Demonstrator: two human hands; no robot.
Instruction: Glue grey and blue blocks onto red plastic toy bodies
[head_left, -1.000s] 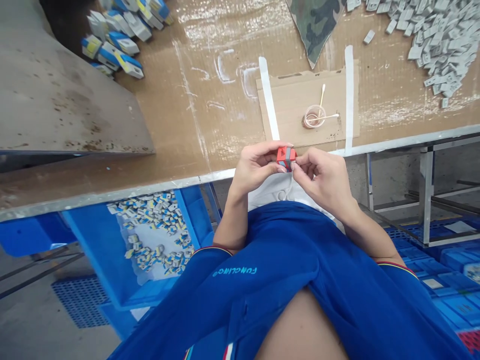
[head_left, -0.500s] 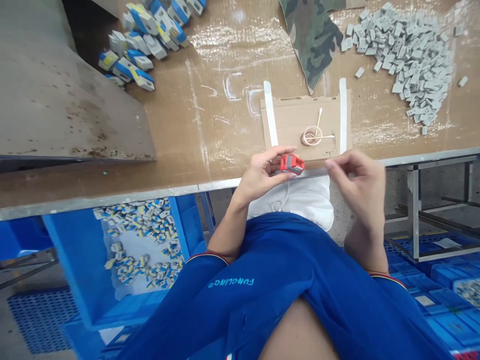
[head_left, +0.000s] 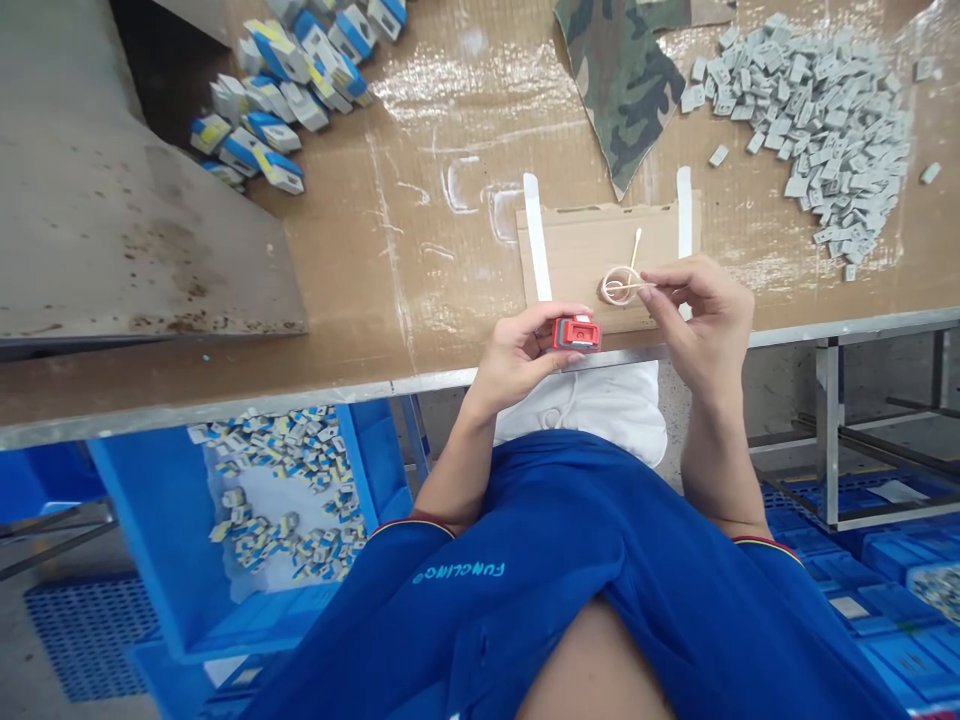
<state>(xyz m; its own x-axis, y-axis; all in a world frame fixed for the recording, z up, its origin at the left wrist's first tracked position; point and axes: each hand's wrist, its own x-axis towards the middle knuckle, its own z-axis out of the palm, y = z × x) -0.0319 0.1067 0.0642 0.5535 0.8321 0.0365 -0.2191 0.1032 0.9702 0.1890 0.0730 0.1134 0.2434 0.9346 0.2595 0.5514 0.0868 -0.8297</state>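
Between the thumb and fingers of my left hand (head_left: 517,352) is a small red and grey plastic piece (head_left: 577,334), its hollow red side facing up, just over the table's front edge. My right hand (head_left: 701,310) pinches the end of a cotton swab (head_left: 628,288), whose other end lies in a small round cup (head_left: 616,286). A second cotton swab (head_left: 636,250) leans out of that cup. The cup stands on a cardboard sheet (head_left: 574,250) fixed with strips of white tape (head_left: 535,235).
Many small grey pieces (head_left: 840,130) lie heaped at the right. Blue, white and yellow parts (head_left: 300,80) are piled at the back left beside a large metal box (head_left: 150,230). Camouflage cloth (head_left: 622,90) lies behind the cardboard. Below left is a blue bin (head_left: 161,540) of similar parts.
My right hand has moved left to the cup and taken hold of a swab there. In my left hand the red piece has turned so its hollow side shows more.
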